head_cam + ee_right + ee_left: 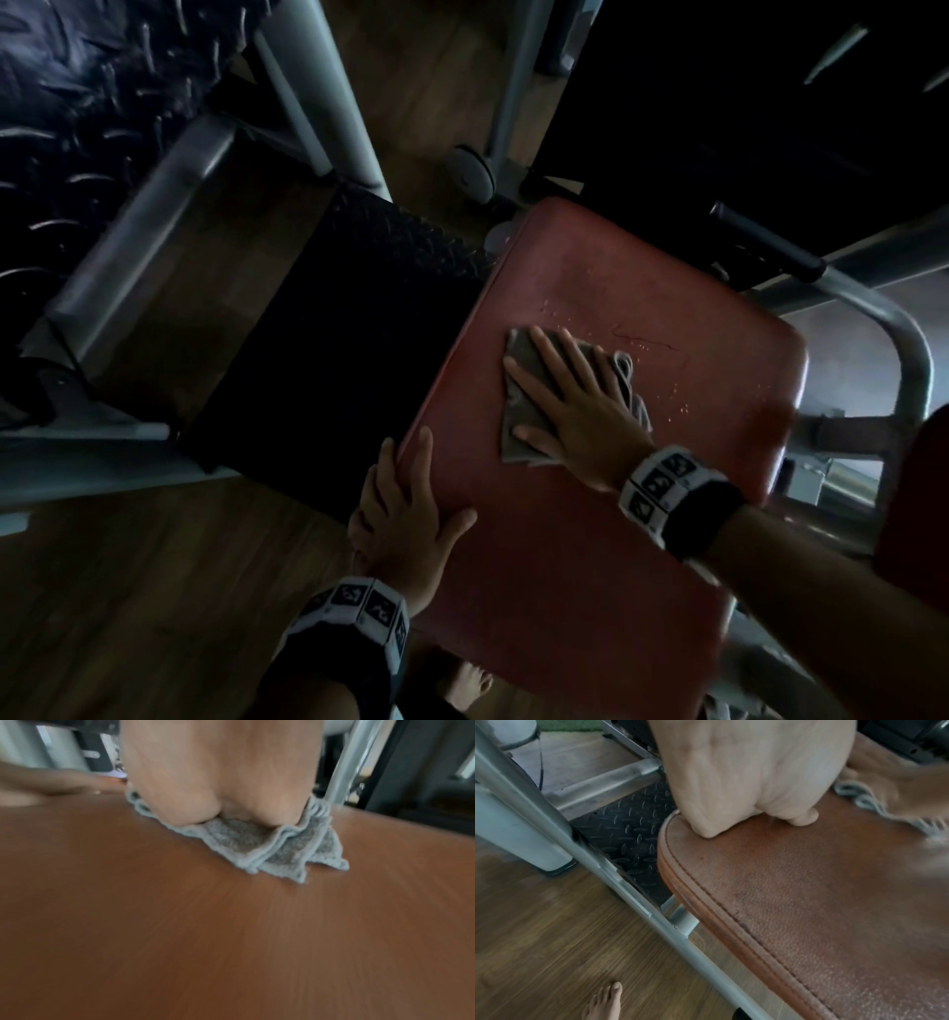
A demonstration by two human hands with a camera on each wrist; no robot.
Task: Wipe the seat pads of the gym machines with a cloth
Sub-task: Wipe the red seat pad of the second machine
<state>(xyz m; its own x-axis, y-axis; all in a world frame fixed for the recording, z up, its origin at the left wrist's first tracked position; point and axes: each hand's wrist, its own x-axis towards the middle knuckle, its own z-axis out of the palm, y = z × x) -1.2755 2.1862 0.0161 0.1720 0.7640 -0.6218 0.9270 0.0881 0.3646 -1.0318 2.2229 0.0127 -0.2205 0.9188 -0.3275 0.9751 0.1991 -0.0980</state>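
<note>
A red-brown seat pad (590,539) fills the middle and right of the head view. On it lies a grey cloth (513,411), and my right hand (570,406) presses flat on the cloth with its fingers spread and straight. My left hand (405,509) rests on the pad's left edge, with the thumb on top and the fingers lying along the side. The left wrist view shows that hand (744,780) on the stitched pad (808,902), with the cloth's hem (859,801) at the right. In the blurred right wrist view the cloth (270,845) bunches under my right hand (218,780).
Small droplets (683,406) dot the pad beyond the cloth. A black diamond-plate footplate (349,318) lies left of the pad. Grey frame tubes (873,318) and a black handle grip (765,241) stand to the right. My bare foot (605,1004) is on the wooden floor (128,591).
</note>
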